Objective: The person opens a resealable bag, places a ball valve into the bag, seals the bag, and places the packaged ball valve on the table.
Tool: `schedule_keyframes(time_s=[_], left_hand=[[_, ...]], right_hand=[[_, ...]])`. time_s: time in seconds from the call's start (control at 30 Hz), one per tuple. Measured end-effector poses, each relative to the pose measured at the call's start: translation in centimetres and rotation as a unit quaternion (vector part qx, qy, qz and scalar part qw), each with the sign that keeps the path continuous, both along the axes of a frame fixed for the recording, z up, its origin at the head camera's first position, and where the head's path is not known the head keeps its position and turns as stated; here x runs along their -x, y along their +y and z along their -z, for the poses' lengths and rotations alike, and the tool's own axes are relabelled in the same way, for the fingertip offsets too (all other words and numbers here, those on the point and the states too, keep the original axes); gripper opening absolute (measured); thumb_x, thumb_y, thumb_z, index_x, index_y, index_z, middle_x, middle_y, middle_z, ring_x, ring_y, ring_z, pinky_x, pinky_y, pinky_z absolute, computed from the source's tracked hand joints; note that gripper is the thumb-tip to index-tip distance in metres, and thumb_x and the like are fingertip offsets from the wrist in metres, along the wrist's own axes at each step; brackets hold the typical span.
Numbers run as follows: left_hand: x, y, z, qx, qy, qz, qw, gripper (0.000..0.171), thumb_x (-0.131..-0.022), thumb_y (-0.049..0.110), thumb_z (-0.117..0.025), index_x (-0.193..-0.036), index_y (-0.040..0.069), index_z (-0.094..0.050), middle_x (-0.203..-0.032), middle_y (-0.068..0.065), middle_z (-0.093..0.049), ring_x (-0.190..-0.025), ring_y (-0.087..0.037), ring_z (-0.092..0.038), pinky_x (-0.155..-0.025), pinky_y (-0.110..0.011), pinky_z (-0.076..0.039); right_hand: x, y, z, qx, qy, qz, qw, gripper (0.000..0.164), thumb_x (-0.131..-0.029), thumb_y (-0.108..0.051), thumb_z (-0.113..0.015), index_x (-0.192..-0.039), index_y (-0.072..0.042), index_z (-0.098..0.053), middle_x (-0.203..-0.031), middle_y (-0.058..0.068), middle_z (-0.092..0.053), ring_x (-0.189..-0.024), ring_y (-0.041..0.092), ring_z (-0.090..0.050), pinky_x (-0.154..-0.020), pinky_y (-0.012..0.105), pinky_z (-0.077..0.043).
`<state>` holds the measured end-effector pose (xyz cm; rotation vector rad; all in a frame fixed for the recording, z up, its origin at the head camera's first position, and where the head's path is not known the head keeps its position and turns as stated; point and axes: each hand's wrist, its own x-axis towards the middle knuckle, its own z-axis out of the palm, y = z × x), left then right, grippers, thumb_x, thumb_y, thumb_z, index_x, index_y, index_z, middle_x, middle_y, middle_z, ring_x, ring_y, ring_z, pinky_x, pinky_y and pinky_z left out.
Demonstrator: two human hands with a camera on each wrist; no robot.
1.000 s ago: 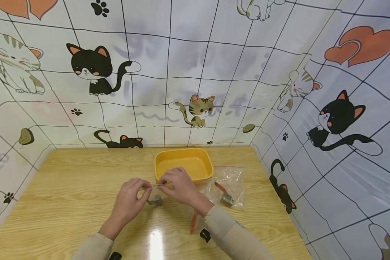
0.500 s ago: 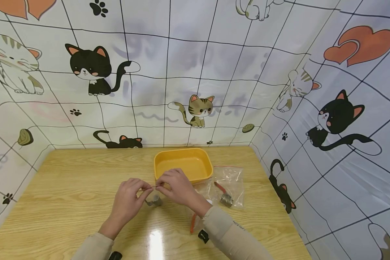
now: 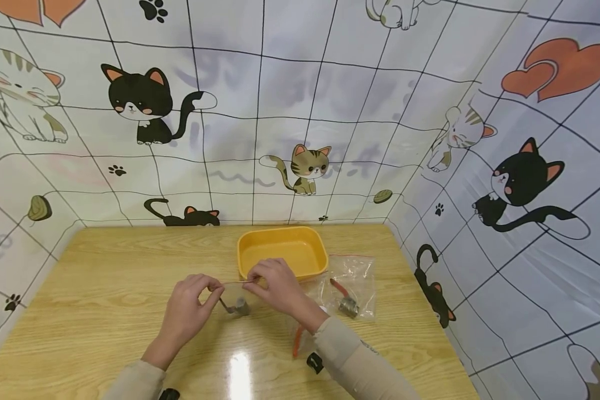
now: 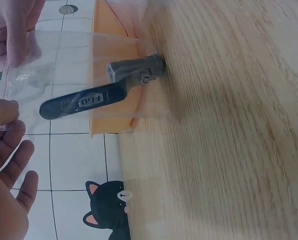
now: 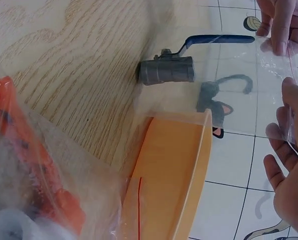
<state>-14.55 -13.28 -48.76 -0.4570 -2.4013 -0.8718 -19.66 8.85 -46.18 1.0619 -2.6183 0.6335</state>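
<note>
A clear zip bag [image 4: 69,50] hangs between my hands in front of the tub. Inside it, at the bottom, is a grey metal ball valve [image 4: 136,70] with a dark blue lever handle [image 5: 208,41]; the valve's end meets the tabletop. My left hand [image 3: 187,305] pinches one upper corner of the bag between thumb and forefinger, its other fingers loosely bent in the left wrist view. The opposite corner is pinched by my right hand [image 3: 277,289]. The bag's red-lined top edge runs straight from hand to hand.
Behind the hands stands a yellow tub [image 3: 282,253]. To its right lies another clear bag [image 3: 360,266] with a red-handled metal fitting [image 3: 349,306]. A further bag with an orange-red handle [image 5: 26,150] lies partly under my right forearm. Cat-printed cloth walls enclose the table.
My hands first came close together, then my left hand moved left. The bag's top edge is now stretched wider between them, and the valve's lever shows more clearly.
</note>
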Motion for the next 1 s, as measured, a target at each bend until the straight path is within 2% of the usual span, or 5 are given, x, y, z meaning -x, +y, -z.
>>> schedule_keyframes(time_s=[0.3,0.6,0.8,1.0], left_hand=[[-0.2,-0.1,-0.1,0.002,-0.017,-0.03,0.9994,0.017,-0.076,0.015,-0.082,-0.075,0.021,-0.067,-0.073,0.011,-0.065,-0.077,-0.014,-0.061,-0.075,-0.043,-0.046],[-0.1,0.2,-0.2,0.004,-0.028,-0.03,0.9991,0.015,-0.077,0.015,-0.082,-0.078,0.021,-0.068,-0.076,0.011,-0.066,-0.079,-0.015,-0.061,-0.079,-0.045,-0.048],[-0.1,0.3,-0.4,0.003,-0.036,-0.027,0.999,0.012,-0.079,0.015,-0.08,-0.08,0.02,-0.069,-0.076,0.01,-0.065,-0.079,-0.014,-0.061,-0.08,-0.046,-0.049],[-0.1,0.5,-0.5,0.001,-0.033,-0.023,0.9992,0.012,-0.08,0.015,-0.079,-0.081,0.019,-0.069,-0.076,0.011,-0.064,-0.08,-0.016,-0.061,-0.078,-0.045,-0.048]], right_hand=[[0.3,1.3,-0.3,0.026,-0.04,0.015,0.999,0.009,-0.09,-0.033,-0.068,-0.092,-0.024,-0.069,-0.09,-0.013,-0.068,-0.084,0.001,-0.062,-0.086,0.028,-0.047],[0.6,2.1,-0.2,0.04,-0.068,0.056,0.995,0.015,-0.086,-0.038,-0.07,-0.086,-0.024,-0.066,-0.085,-0.012,-0.065,-0.081,0.005,-0.062,-0.086,0.031,-0.048],[0.7,2.4,-0.3,0.022,-0.061,0.068,0.996,0.019,-0.084,-0.04,-0.069,-0.081,-0.022,-0.065,-0.082,-0.011,-0.064,-0.076,0.003,-0.058,-0.082,0.029,-0.047],[0.6,2.4,-0.2,0.009,-0.044,0.056,0.997,0.018,-0.086,-0.039,-0.067,-0.083,-0.022,-0.063,-0.082,-0.011,-0.064,-0.074,0.004,-0.053,-0.081,0.029,-0.045]])
